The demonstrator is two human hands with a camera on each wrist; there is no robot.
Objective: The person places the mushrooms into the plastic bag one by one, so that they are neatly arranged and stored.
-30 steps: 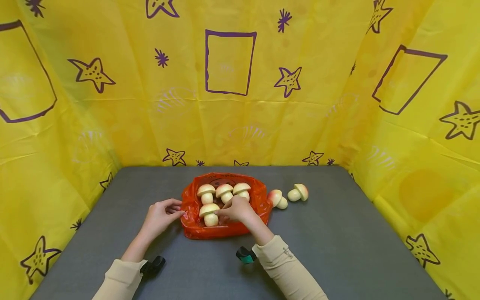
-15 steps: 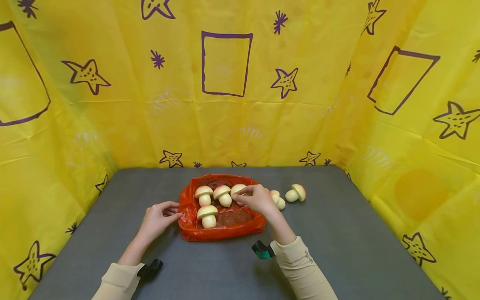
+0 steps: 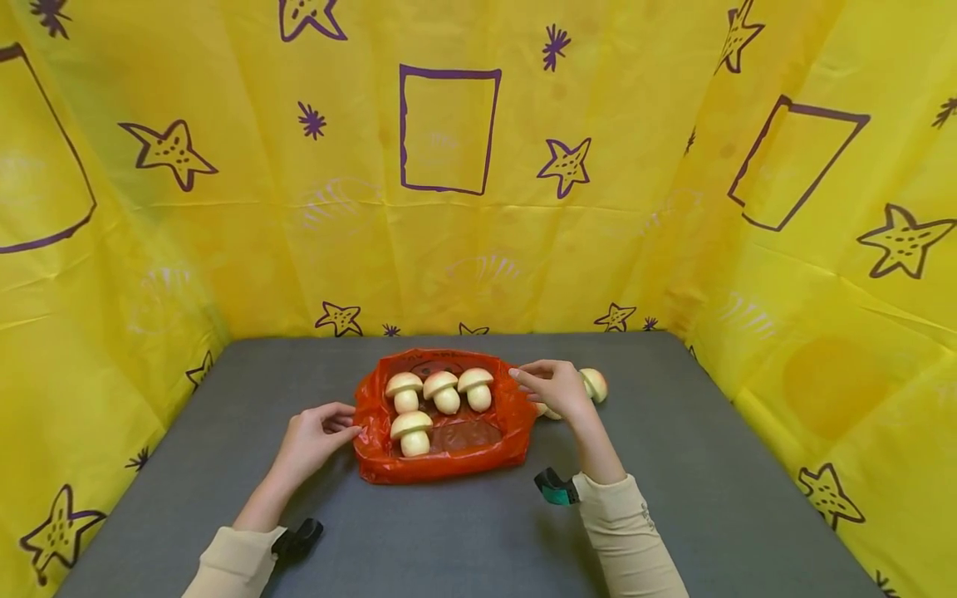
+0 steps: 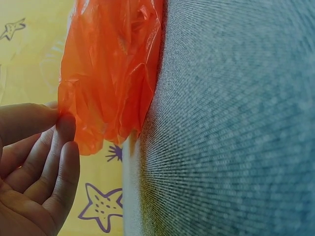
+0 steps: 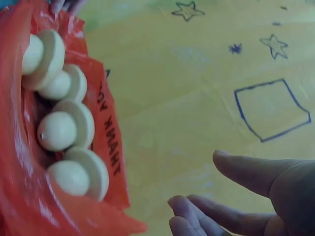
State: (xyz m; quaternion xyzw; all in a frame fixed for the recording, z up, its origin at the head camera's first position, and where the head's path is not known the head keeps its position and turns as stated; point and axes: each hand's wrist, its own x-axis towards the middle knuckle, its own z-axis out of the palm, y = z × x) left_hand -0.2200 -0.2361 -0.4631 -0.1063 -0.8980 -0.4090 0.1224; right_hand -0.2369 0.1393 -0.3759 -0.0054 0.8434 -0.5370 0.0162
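A red plastic bag (image 3: 434, 472) lies with its mouth spread wide on the grey table. Inside it, three toy mushrooms stand in a back row, one of them a pale mushroom (image 3: 443, 390); another mushroom (image 3: 412, 432) is at the front left. My left hand (image 3: 312, 436) pinches the bag's left edge, and the left wrist view shows thumb and fingertips on the thin red plastic (image 4: 108, 73). Over the bag's right edge is my right hand (image 3: 557, 390), with nothing in it. In the right wrist view its thumb and fingers (image 5: 241, 164) are spread apart.
Beyond my right hand lies a mushroom (image 3: 596, 384) on its side; a second mushroom (image 3: 549, 413) is mostly hidden by that hand. A yellow patterned cloth (image 3: 449, 249) walls the grey table (image 3: 673, 482) at the back and sides.
My right hand has let go of a mushroom in the back row, then moved right, out of the bag's mouth. My left hand keeps its place at the bag's edge.
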